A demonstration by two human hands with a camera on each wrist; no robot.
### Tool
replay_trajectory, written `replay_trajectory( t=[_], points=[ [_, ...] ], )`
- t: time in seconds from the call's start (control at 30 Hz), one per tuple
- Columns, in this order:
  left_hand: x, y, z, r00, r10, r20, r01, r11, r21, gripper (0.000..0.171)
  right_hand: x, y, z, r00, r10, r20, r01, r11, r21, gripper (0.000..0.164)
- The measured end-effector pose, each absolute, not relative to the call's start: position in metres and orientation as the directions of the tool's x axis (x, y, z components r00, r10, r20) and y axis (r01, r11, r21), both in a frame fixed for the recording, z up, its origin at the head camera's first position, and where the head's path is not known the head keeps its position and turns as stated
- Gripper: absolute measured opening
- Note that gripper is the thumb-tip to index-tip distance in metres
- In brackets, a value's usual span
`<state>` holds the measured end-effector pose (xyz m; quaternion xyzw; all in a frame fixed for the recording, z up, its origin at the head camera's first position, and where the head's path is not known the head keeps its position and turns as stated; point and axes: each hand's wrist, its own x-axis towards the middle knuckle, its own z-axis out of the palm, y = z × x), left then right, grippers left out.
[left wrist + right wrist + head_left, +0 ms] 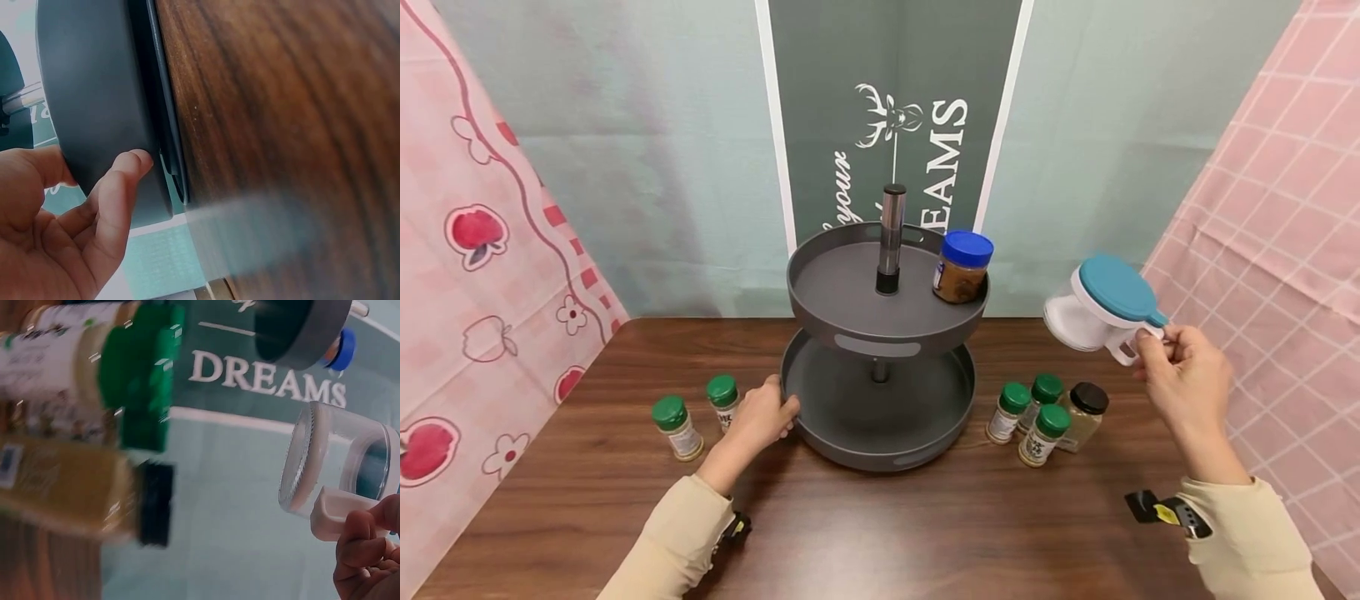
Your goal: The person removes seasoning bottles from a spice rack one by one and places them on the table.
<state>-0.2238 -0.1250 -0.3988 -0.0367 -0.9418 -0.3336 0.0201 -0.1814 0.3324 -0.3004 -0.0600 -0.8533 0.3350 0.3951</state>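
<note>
A grey two-tier turntable tray (880,429) stands on the table. My left hand (765,414) is at the left side of its lower tier, thumb at the rim and fingers against the outer wall (100,81). My right hand (1187,379) pinches the white handle (334,512) of a clear jar (1075,323) with a blue lid (1117,287). Tilted, the jar is held up in the air right of the tray, with a little white content showing at its base. A brown jar with a blue cap (962,267) sits on the upper tier, at its right.
Below the raised jar, several green-capped spice bottles (1037,446) and a black-capped bottle (1081,418) stand close together. Two more green-capped bottles (679,429) are on the left, one beside my left hand. Curtains (647,167) hang behind the wooden table (880,533).
</note>
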Motion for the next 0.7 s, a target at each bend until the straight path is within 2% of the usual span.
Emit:
replay_trajectory(
  t=[0.13, 0.37, 0.7],
  points=[
    [-0.223, -0.127, -0.399, -0.997, 0.054, 0.053, 0.076, 0.776, 0.627, 0.028, -0.181, 0.344, -0.312, -0.705, 0.372, 0.604, -0.114, 0.781, -0.614, 0.009],
    [-0.224, -0.127, -0.398, -0.997, 0.071, 0.039, 0.08, 0.782, 0.618, 0.026, -0.178, 0.365, -0.333, -0.799, 0.361, 0.481, -0.141, 0.665, -0.733, 0.006],
    [-0.228, -0.128, -0.395, -0.997, 0.072, 0.008, 0.061, 0.775, 0.629, 0.029, -0.171, 0.391, -0.356, -0.841, 0.324, 0.433, -0.069, 0.73, -0.68, 0.016]
  ],
)
